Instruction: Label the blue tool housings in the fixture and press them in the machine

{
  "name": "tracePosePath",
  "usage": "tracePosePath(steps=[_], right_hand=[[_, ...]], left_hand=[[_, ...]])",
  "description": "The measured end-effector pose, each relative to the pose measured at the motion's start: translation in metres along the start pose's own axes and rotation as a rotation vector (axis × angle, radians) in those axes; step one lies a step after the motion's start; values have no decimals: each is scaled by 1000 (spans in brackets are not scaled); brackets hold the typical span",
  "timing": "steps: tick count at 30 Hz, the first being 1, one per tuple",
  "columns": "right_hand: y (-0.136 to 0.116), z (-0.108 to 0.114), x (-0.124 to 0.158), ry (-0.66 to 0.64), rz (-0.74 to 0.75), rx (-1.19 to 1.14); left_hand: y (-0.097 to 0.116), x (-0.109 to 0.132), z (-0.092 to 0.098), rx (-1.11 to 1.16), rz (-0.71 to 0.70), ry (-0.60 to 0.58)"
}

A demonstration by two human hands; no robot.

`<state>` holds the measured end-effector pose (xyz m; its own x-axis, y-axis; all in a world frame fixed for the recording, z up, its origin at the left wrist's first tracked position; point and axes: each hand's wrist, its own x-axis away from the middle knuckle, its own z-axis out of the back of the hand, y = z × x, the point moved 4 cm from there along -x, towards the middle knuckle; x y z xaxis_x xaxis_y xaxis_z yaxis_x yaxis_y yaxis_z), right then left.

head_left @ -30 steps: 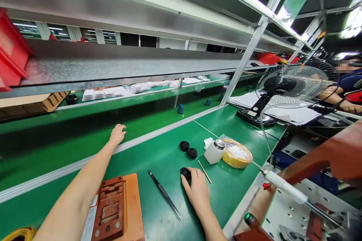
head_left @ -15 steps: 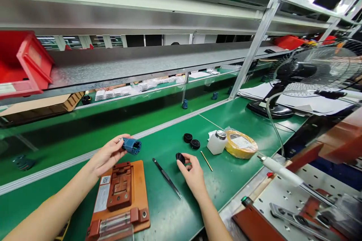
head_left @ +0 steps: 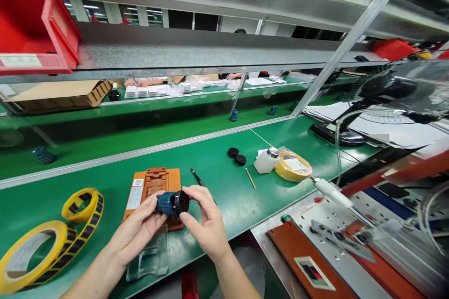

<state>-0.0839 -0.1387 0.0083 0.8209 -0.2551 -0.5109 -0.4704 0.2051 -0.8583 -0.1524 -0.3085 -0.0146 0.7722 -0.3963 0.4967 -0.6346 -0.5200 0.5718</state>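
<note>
Green tabletop (head_left: 238,210) spreads beyond my grips, its near edge close below them. My left grip (head_left: 135,226) pinches the blue part (head_left: 165,203), with the jig (head_left: 173,177) just behind it. My right grip (head_left: 206,219) pinches the black cap (head_left: 182,202) at the part's right end. I cannot tell whether the cap sits square there; if tilted, pressing could jam it or scuff its rim. Should my right pinch slip, the cap could fall and roll off that edge. Dipping too low could knock the part on the jig.
</note>
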Motion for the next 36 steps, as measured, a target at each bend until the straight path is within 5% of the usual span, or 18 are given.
tracePosePath(steps=[5, 19, 24, 28, 33, 36], right_hand=[[-17, -7, 2, -46, 60, 158], [-13, -12, 1, -179, 78, 143], [-16, -18, -3, -198, 229, 359], [-21, -33, -10, -111, 380, 604], [-18, -61, -5, 19, 495, 655], [-3, -70, 5, 76, 348, 498]], left_hand=[[-3, 2, 2, 45, 7, -32], [8, 10, 7, -117, -83, -13], [1, 12, 7, -146, -83, -40], [1, 12, 2, -189, -269, 4], [0, 14, 2, -380, -571, 201], [1, 20, 6, -485, -784, 303]])
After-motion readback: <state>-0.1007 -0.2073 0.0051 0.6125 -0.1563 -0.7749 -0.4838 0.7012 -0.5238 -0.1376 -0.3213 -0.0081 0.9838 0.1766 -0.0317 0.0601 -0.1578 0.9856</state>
